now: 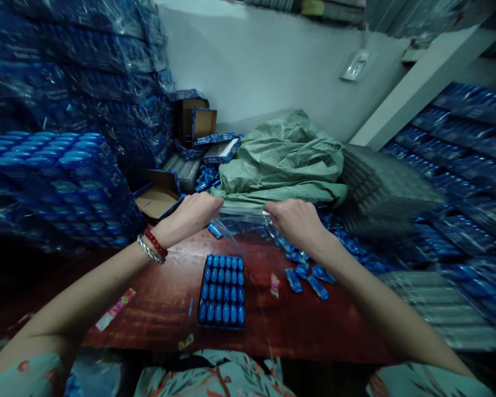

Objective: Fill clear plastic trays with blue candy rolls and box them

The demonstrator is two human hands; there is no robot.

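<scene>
A clear plastic bag (246, 216) is stretched between my two hands above the table. My left hand (196, 212), with a red bead bracelet and a silver bangle at its wrist, is closed on one side of the bag's edge. Closed on the opposite side is my right hand (295, 220). Below and nearer to me, a box of blue capsule-shaped pieces (222, 290) in rows rests on the dark red table (161, 298). Loose blue packets (308, 279) lie under my right forearm.
Stacked blue packs (62, 182) rise at the left, with wrapped stacks behind. Open cardboard boxes (159, 198) and a green cloth sack (285, 160) lie at the back. Grey plastic trays (388, 187) and more blue packs (471, 138) stand right. A pink wrapper (275, 285) lies beside the box.
</scene>
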